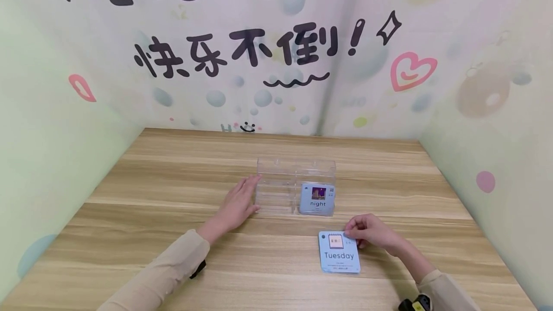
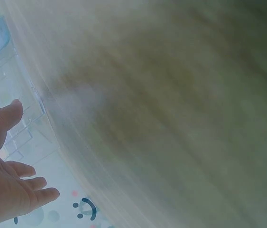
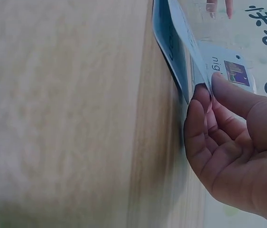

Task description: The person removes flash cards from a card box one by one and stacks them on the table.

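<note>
While the head view makes it look like one blue Tuesday card [image 1: 339, 252] lying right of center in the lower part of the frame, the right wrist view shows two blue layers there: one raised and pinched, plus a lower blue layer [image 3: 170, 50] under it with a gap between. Can't tell if that lower bit is one card or several.

So, the count: two hands, one clear holder [image 1: 276, 196] with two compartments side by side, and one night card [image 1: 317, 210] facing out of the right compartment (can't tell if more sit behind it). All of that is on one wood-grain tabletop [image 1: 173, 176].

Right hand [image 1: 371, 232], lower right of the head frame, has thumb and fingers together on the Tuesday card's upper right corner. Left hand [image 1: 239, 204], just left of center, has its fingers stretched out and spread at the holder's left edge, pinching nothing.

Left wrist cam is mostly blurry tabletop, but it does show the thumb standing well apart from the fingers, plus a smiley [image 2: 86, 209] on the wall at bottom. Tuesday's lettering only reads clearly from the head view.
</note>
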